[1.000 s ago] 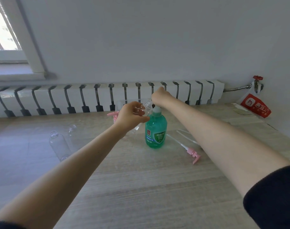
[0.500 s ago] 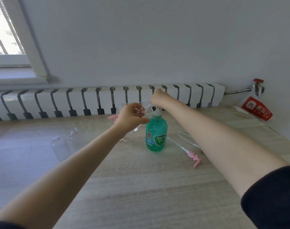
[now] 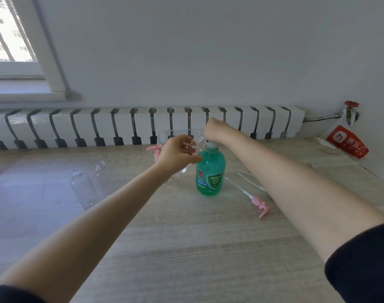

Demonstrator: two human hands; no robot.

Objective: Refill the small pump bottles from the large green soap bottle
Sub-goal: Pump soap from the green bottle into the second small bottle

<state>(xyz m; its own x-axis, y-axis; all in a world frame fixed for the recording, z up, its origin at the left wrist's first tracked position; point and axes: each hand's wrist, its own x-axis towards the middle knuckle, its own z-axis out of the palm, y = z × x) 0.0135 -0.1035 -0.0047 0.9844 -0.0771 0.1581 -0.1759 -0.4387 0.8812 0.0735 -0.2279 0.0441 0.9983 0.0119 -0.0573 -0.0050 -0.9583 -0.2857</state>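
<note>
Large green translucent plastic soap bottle [image 3: 210, 173] stands upright on the pale wood-grain worktop [image 3: 186, 248], about mid-depth and a little right of centre, its pump top directly under the right hand [image 3: 215, 130]. That hand sits on the pump; its fingers are hidden behind the knuckles, so I cannot tell whether they curl round the head or press flat. The left hand [image 3: 179, 153] grips a small clear plastic bottle [image 3: 198, 142], tilted, its threaded mouth up against the pump on the left side — the two hands are close together but apart.

The step in hand looks like pumping soap into the small bottle. To do it well, the mouth should sit right under the spout before each press, the strokes should be full and slow, and the green bottle should be kept from rocking. Soap missing the narrow neck is the likely slip.

A second clear capless bottle [image 3: 81, 189] waits at the left, a third clear bottle [image 3: 100, 166] just beyond it. A pink pump head with white dip tube [image 3: 260, 204] lies on the worktop right of the green bottle.
</note>
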